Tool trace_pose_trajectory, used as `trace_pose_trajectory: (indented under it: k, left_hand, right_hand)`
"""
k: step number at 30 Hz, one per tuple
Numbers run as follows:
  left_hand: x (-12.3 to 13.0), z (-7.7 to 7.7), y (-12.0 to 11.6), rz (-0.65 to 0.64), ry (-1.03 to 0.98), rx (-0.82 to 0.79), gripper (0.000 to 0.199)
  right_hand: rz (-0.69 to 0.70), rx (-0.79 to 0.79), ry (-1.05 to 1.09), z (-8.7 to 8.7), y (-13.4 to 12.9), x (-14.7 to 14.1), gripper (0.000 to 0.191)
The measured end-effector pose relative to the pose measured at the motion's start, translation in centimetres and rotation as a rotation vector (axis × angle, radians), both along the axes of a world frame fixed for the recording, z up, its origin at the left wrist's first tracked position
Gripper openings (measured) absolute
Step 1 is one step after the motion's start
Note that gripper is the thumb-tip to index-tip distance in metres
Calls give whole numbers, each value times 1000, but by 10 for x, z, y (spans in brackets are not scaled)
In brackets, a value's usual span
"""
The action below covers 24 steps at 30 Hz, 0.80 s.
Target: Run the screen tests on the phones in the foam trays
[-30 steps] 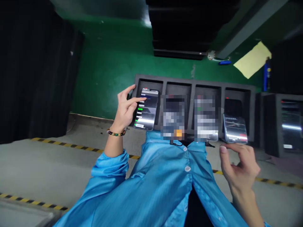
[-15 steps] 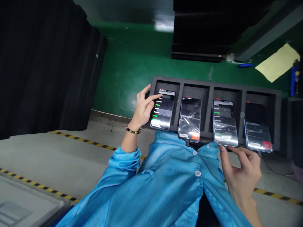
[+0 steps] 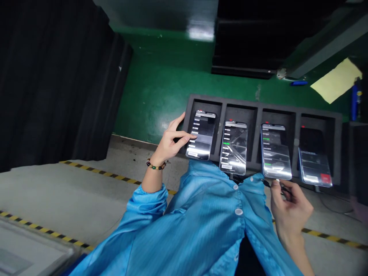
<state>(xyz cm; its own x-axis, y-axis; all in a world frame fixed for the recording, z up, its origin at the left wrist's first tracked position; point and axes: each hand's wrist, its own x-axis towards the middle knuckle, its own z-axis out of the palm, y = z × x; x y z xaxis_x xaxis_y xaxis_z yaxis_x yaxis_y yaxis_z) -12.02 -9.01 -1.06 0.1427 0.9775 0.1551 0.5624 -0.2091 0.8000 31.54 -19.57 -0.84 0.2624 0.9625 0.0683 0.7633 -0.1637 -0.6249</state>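
Note:
Lying across a black foam tray (image 3: 225, 115) are the leftmost phone (image 3: 207, 126), the second phone (image 3: 234, 143), the third phone (image 3: 276, 149) and the rightmost phone (image 3: 314, 161). My left hand (image 3: 169, 143) is open, its index fingertip on the leftmost phone's lit list screen and another finger reaching along the tray's left side. Below the third phone, my right hand (image 3: 291, 207) pinches a cable plug (image 3: 277, 181) close to the phone's bottom edge; whether it is inserted I cannot tell. A dark cable (image 3: 266, 184) shows by the thumb.
The tray rests at the edge of a green work surface (image 3: 161, 84). A black curtain-like panel (image 3: 63, 84) stands left. Farther back are a yellow paper (image 3: 336, 80) and a blue object (image 3: 299, 83). Yellow-black tape (image 3: 115, 175) marks the floor below.
My left index finger has moved down the leftmost phone's screen, whose list has changed. The second phone now shows a list with a green line. My right hand has dropped slightly, exposing the plug.

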Motion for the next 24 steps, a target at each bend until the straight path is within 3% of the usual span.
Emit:
trace_pose_trajectory:
  k: [4, 9, 14, 19, 24]
  left_hand:
    - [-1, 0, -4, 0, -8, 11, 39]
    - [-2, 1, -8, -25, 4, 22, 35]
    - [2, 1, 5, 67, -112, -7, 40]
    - [22, -11, 33, 225, -95, 57, 57]
    - [28, -17, 45, 259, -75, 111, 57]
  right_hand:
    - [86, -57, 32, 6, -4, 7, 42]
    - [493, -294, 152, 42, -5, -6, 33]
    - [836, -491, 138, 68, 4, -52, 39]
    - [1065, -469, 186, 58, 24, -101, 40]
    - [1063, -336, 209, 38, 38, -137, 37]
